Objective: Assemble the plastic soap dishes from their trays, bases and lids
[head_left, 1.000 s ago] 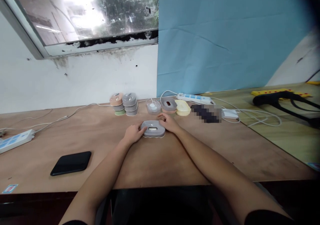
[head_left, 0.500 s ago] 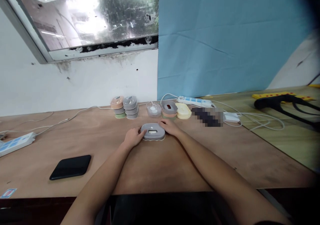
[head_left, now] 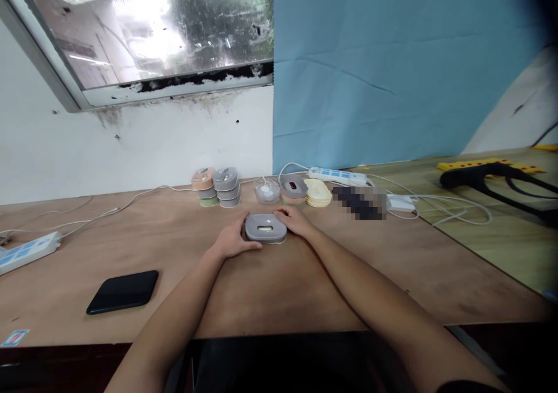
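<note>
A grey oval plastic box [head_left: 265,237] with a slot in its top lies on the brown tabletop, straight ahead of me. My left hand [head_left: 233,237] wraps its left end, the thumb low along the front side and the fingers reaching behind. At the back right corner, my right hand [head_left: 293,218] grips the rim with bent fingers, partly hidden behind the box. Just beyond stand a clear lid [head_left: 267,190], a grey slotted part [head_left: 293,187] on top of coloured ones, and a stack of pale yellow trays [head_left: 318,193].
Two stacks of small lidded boxes stand near the wall, one peach-topped [head_left: 203,178], one grey [head_left: 225,179]. A black phone [head_left: 122,292] lies front left. Power strips lie at the left [head_left: 30,252] and back [head_left: 337,177], with white cables and a charger [head_left: 401,203] at right.
My left thumb has come off the top of the box and now lies lower, along its front side. My right hand stays at the back right corner.
</note>
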The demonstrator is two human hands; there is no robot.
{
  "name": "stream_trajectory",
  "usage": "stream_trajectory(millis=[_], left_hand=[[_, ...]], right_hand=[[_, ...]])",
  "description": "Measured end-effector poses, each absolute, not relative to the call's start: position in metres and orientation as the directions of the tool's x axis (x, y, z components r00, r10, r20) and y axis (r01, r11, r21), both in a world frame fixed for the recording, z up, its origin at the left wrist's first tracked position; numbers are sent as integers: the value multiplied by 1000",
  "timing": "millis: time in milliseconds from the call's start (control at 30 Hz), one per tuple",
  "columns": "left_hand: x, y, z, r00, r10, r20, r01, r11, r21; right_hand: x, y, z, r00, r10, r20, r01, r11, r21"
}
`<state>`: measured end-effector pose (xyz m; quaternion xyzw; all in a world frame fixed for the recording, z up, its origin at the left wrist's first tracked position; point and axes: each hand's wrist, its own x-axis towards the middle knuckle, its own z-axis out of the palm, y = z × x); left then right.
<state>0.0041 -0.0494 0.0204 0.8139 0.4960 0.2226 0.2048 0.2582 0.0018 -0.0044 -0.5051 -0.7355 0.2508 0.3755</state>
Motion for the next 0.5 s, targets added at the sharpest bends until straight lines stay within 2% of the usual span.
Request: stream_trajectory(millis=[400,500], left_hand=[[4,-51,22,374,909,183,704,-407,582],[4,-51,24,339,919,200,714,-389,582]], right_hand=[[258,-5,1,-215,923,318,562,383,-733],[258,-4,1,-150,923,354,542,376,-751]])
